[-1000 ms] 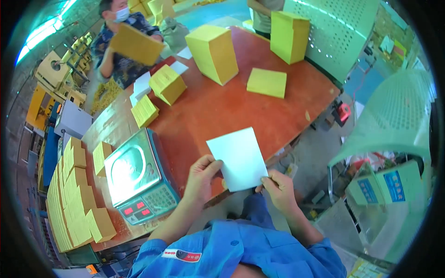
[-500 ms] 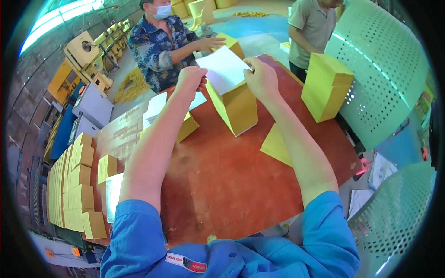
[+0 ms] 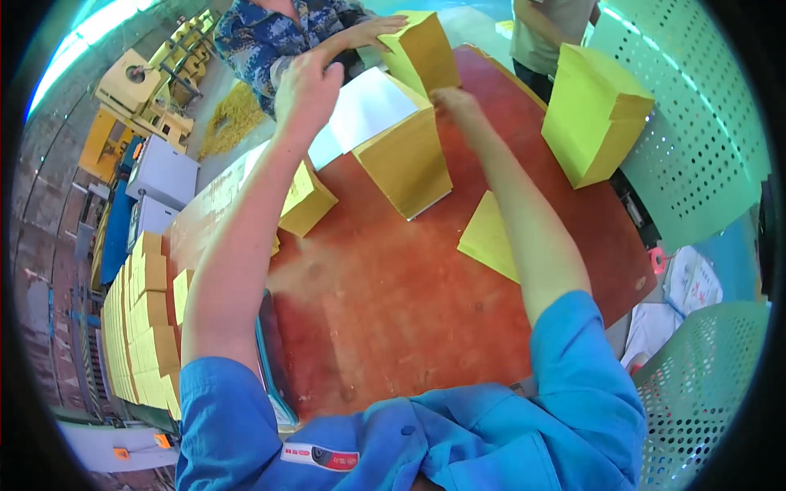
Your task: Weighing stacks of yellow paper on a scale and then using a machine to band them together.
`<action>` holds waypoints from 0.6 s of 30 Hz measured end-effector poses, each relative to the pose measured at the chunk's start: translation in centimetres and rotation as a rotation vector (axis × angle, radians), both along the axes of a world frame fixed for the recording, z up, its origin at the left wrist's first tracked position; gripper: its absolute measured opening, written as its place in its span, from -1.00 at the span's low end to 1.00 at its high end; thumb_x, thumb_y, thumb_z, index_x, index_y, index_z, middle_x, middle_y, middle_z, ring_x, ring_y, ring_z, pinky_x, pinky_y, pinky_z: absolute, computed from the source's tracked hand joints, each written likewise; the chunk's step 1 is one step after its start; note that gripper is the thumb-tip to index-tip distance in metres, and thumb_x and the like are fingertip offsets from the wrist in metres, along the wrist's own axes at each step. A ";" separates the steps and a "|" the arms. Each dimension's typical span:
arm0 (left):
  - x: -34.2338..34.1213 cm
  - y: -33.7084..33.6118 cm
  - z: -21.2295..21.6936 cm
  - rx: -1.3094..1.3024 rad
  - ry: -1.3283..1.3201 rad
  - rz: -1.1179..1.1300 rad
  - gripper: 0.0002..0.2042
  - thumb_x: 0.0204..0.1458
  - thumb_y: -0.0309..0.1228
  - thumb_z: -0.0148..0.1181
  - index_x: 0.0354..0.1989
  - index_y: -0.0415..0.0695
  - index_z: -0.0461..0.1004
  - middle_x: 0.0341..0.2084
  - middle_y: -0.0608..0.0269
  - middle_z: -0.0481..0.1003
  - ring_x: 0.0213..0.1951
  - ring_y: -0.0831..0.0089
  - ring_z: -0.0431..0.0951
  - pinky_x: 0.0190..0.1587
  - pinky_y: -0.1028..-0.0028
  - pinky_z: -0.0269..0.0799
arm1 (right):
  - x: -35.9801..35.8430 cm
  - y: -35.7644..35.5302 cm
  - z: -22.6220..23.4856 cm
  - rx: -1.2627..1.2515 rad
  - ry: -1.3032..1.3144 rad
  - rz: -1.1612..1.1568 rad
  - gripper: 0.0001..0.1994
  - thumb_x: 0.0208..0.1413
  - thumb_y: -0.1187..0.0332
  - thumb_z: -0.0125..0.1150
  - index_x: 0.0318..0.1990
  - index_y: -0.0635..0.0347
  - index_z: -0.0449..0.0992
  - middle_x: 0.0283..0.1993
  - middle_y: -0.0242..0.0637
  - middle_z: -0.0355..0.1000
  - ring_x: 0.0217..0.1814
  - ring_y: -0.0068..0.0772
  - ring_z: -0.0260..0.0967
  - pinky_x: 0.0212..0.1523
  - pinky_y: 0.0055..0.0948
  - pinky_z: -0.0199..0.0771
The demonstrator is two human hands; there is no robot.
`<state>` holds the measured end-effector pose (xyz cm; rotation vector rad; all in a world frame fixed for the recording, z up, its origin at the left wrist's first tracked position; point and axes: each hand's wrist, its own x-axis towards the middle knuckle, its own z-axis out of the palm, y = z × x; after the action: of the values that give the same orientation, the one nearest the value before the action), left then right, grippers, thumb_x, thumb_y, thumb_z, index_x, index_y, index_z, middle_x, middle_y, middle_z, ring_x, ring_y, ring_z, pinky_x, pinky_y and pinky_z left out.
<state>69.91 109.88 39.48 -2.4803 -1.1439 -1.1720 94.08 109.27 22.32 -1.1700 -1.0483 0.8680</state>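
Note:
A tall stack of yellow paper (image 3: 405,164) stands on the table in front of me. On its top lies a white sheet (image 3: 370,108). My left hand (image 3: 307,88) is raised at the sheet's left, thumb apart from the fingers, with nothing visible in it. Beside the stack's far right corner is my right hand (image 3: 455,106); its fingers are bent and blurred, and whether they touch the paper I cannot tell. Just beyond, another yellow stack (image 3: 426,53) has a co-worker's hand (image 3: 375,33) resting on it.
A tall yellow stack (image 3: 594,123) stands at the table's right edge, near a perforated green panel (image 3: 696,123). A low yellow pile (image 3: 491,241) lies under my right forearm, another yellow block (image 3: 307,200) by my left one. Many yellow stacks (image 3: 143,327) line the left edge of the red-brown table (image 3: 393,327).
Both hands have let go of the white sheet, which now lies on the stack. My left hand has moved up and left. The view has shifted.

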 end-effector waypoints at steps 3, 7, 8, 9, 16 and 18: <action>0.4 2.4 -3.3 -0.198 0.454 0.192 -0.62 0.09 -0.16 -0.05 0.02 -0.06 0.42 0.00 -0.07 0.38 0.09 0.02 0.36 0.06 0.03 0.33 | -6.5 0.0 -0.9 -0.158 0.343 0.318 -0.70 0.19 0.16 -0.06 -0.11 0.04 0.56 -0.17 -0.32 0.51 -0.22 -0.43 0.44 -0.25 -0.40 0.42; 0.5 0.5 -8.2 -0.409 0.367 0.166 -0.54 0.17 -0.04 -0.22 0.14 0.01 0.34 0.13 0.09 0.33 0.20 0.10 0.27 0.22 -0.05 0.10 | -7.4 -2.4 -0.4 -0.267 0.402 0.431 -0.67 0.22 0.14 -0.10 -0.09 0.05 0.55 -0.15 -0.31 0.51 -0.18 -0.42 0.43 -0.19 -0.37 0.42; -1.7 1.2 -8.4 -0.399 0.369 0.132 -0.52 0.18 -0.03 -0.26 0.16 0.02 0.33 0.15 0.12 0.33 0.21 0.11 0.27 0.23 -0.05 0.07 | -8.9 -3.2 -0.6 -0.310 0.422 0.502 -0.67 0.23 0.14 -0.11 -0.08 0.06 0.55 -0.14 -0.30 0.51 -0.17 -0.42 0.43 -0.18 -0.36 0.42; -4.2 1.2 -8.9 -0.378 0.320 0.092 -0.52 0.20 -0.04 -0.26 0.19 0.01 0.31 0.17 0.10 0.32 0.22 0.10 0.28 0.26 0.02 0.06 | -10.6 -4.2 -0.7 -0.354 0.441 0.577 -0.66 0.24 0.13 -0.12 -0.08 0.06 0.54 -0.13 -0.30 0.51 -0.15 -0.42 0.43 -0.16 -0.35 0.43; -10.1 -16.7 -5.9 -0.468 0.311 -0.143 -0.55 0.23 -0.22 -0.14 0.24 -0.13 0.26 0.23 -0.06 0.23 0.30 0.05 0.15 0.31 0.18 0.01 | -15.0 -16.8 -6.0 -0.191 -0.204 0.170 -0.58 0.27 0.08 -0.21 0.03 0.16 0.45 -0.09 -0.04 0.49 -0.01 -0.11 0.43 0.02 -0.23 0.35; -13.2 -22.7 -4.9 -0.474 0.350 -0.200 -0.56 0.21 -0.30 -0.10 0.24 -0.18 0.25 0.24 -0.08 0.22 0.30 0.02 0.13 0.32 0.18 -0.01 | -18.0 -24.2 -4.8 -0.102 -0.148 0.154 -0.60 0.28 0.12 -0.21 0.04 0.18 0.43 -0.09 0.05 0.46 0.01 0.00 0.40 0.03 -0.20 0.33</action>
<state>56.72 87.17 34.56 -3.0491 -1.1984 -0.4985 76.09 85.03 17.51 -1.2663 -1.2389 0.9757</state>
